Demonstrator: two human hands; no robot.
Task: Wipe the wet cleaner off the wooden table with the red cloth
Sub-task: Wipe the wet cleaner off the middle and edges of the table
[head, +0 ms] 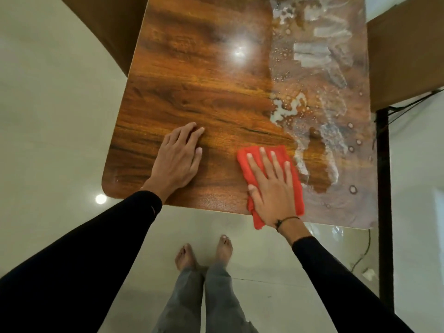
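Observation:
The wooden table [192,80] fills the upper middle of the head view. White, foamy wet cleaner [310,54] streaks its right strip from the far end down to the near edge. A folded red cloth [245,162] lies flat near the table's front edge, at the left border of the wet strip. My right hand [271,186] presses on the cloth with straight, spread fingers. My left hand [177,159] rests flat on the dry wood to the left, fingers straight, holding nothing.
Pale tiled floor [48,116] surrounds the table. A dark vertical post [384,188] stands by the table's right edge, with cables [362,255] on the floor behind it. Brown surfaces sit at the top left and the top right [403,56]. My bare feet [204,253] stand just before the table.

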